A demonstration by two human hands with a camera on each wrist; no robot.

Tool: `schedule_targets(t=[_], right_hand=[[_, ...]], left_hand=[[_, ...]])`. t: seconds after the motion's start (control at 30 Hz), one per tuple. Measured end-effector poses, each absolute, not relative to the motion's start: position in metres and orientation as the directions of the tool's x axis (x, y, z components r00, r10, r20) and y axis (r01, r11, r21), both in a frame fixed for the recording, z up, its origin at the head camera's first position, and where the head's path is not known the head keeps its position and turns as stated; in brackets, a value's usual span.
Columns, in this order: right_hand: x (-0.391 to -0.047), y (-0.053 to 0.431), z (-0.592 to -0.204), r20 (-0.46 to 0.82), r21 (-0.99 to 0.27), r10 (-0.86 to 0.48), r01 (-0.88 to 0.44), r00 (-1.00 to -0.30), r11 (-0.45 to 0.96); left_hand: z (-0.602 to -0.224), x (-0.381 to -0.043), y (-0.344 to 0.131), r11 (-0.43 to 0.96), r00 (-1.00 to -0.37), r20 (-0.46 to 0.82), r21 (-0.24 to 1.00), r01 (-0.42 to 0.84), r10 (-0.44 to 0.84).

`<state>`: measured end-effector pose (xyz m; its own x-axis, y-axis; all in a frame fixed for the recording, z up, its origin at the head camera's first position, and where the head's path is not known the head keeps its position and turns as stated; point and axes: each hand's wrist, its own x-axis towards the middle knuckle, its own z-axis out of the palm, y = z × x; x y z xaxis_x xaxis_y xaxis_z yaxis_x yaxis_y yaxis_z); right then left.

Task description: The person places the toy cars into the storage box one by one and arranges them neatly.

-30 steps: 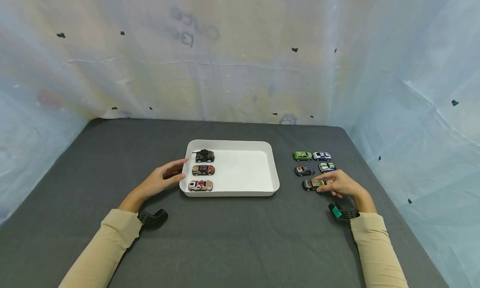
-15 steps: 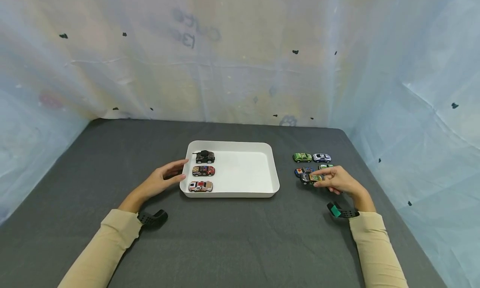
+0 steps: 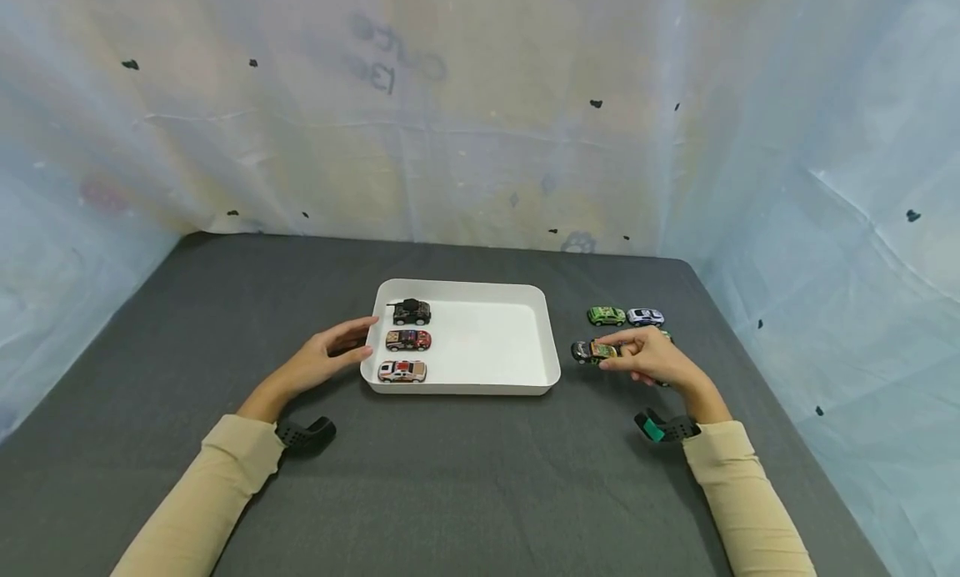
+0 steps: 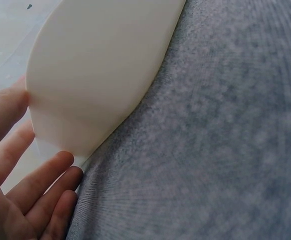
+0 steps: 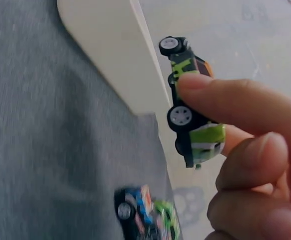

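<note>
My right hand (image 3: 654, 362) pinches a black and green toy car (image 3: 587, 352) between thumb and fingers. In the right wrist view the toy car (image 5: 206, 136) hangs above the table cloth, its wheels facing the tray. My left hand (image 3: 311, 367) rests its fingertips against the left end of the white tray (image 3: 495, 337); in the left wrist view they touch the outer wall (image 4: 85, 95). Inside the tray, a column of toy cars stands at the left: a black one with a roof gun (image 3: 411, 313), a red one (image 3: 408, 340) and a white one (image 3: 402, 372).
Right of the tray stand a green toy car (image 3: 606, 316) and a white-purple one (image 3: 646, 317). A blue toy car (image 5: 141, 205) shows in the right wrist view. My right hand mostly covers a green-white one. A dark grey cloth (image 3: 480, 477) covers the table; pale sheets hang around it.
My right hand has lifted the black and green toy car off the cloth and carried it left, toward the tray. My left hand stays at the tray's left end.
</note>
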<state>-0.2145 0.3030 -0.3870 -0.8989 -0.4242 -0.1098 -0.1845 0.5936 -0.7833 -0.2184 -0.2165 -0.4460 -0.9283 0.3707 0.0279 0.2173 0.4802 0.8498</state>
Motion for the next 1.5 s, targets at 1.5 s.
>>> schedule_targets(t=[1.5], right_hand=[[-0.214,0.185,-0.385,0.072,-0.784,-0.549,-0.388,-0.832,0.484]], left_hand=[[-0.447,-0.218,-0.218,0.459,-0.915,0.047,0.854,0.245,0.400]])
